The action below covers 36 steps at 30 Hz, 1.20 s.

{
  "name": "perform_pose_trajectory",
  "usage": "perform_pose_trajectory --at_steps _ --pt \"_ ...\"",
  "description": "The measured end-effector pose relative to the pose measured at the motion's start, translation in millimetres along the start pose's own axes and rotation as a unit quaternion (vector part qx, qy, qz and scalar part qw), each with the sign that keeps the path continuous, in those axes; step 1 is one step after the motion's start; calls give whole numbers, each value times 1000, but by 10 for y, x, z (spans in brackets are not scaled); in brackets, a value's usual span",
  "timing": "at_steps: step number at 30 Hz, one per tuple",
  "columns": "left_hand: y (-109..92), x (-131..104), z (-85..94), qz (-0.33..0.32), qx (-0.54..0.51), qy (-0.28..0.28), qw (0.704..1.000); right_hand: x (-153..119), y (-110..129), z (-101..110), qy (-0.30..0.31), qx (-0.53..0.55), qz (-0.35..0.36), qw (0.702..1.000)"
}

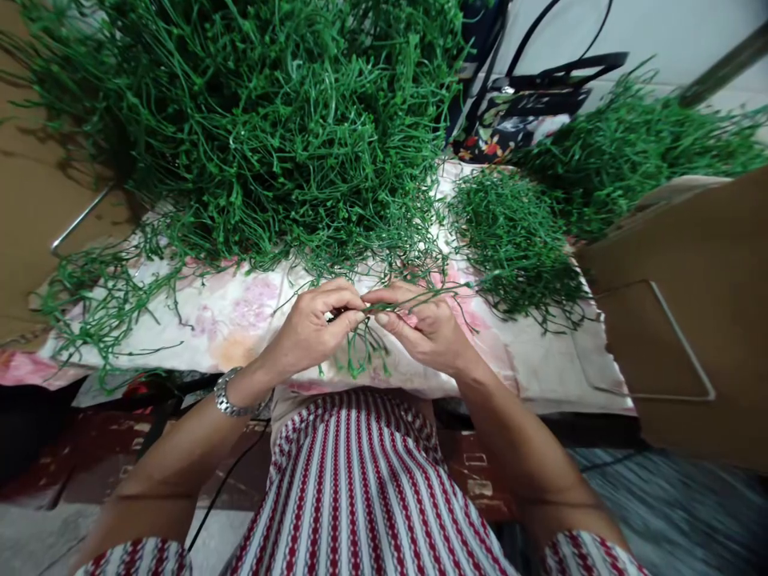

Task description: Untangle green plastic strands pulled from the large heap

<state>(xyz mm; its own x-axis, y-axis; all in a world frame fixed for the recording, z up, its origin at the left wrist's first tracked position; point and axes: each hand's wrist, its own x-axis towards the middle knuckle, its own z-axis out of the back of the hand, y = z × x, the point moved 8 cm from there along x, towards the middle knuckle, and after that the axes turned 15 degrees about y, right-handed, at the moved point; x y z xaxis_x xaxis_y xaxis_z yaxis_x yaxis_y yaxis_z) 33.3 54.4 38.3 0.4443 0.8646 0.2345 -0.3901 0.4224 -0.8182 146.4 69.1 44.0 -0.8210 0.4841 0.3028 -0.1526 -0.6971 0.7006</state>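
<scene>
My left hand point(318, 326) and my right hand point(427, 326) meet over the middle of the cloth, thumbs and index fingertips nearly touching. Both are closed in a pinch on a thin green stem point(459, 289) that looks like plastic foliage. Its long end runs out past my right hand, toward the right. Below my fingertips hang several small budded tips point(360, 358); whether they belong to the same stem I cannot tell. Where the stem lies between my fingers it is partly hidden.
A large heap of green stems point(288, 136) rises beyond my hands. A smaller pile point(519, 240) lies to the right, and loose stems point(114, 300) at the left, on the floral cloth point(240, 308). Cardboard point(678, 320) stands at the right; a floral bag point(510, 120) is behind.
</scene>
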Motion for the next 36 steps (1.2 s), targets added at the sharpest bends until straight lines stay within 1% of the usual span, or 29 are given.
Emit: perform_pose_trajectory --at_steps 1,3,6,8,10,14,17,19,20,22,25,27,29,32,36 --pt "2 -9 5 0 9 -2 1000 -8 -15 -4 -15 10 -6 1000" --pt "-1 -22 -1 -5 35 10 999 -28 -40 -4 -38 24 -22 999" --pt "-10 -32 -29 -14 66 48 997 -53 -89 7 -54 54 -53 996" --pt "-7 -35 -28 -12 75 54 996 -66 -141 3 -59 89 -72 992" --pt "-8 -37 0 -12 78 34 996 -79 -203 -24 -62 128 -86 986" --pt "-66 -74 65 -40 99 -44 993 -131 -355 -126 -73 214 -133 965" --pt "-148 -128 48 -77 138 -85 984 -138 -385 -237 -49 243 -166 954" --pt "-185 -162 21 -91 159 -101 978 -115 -341 -270 -32 215 -168 962" --pt "-189 -173 10 -88 164 -105 977 -105 -310 -254 -36 188 -162 968" --pt "-166 -180 -9 -65 169 -99 978 -94 -238 -182 -67 126 -138 980" --pt "-123 -172 -56 -33 181 -57 981 -102 -135 -93 -106 36 -92 989" --pt "-106 -168 -89 -28 195 -28 980 -116 -97 -74 -116 -13 -80 990" --pt "-86 -169 -106 -26 202 -15 979 -126 -72 -73 -116 -51 -81 989" --pt "-48 -172 -111 -12 210 -15 977 -120 -48 -98 -95 -63 -83 990" --pt "-53 -177 -118 -4 230 -20 973 -94 -67 -138 -53 -23 -95 994"
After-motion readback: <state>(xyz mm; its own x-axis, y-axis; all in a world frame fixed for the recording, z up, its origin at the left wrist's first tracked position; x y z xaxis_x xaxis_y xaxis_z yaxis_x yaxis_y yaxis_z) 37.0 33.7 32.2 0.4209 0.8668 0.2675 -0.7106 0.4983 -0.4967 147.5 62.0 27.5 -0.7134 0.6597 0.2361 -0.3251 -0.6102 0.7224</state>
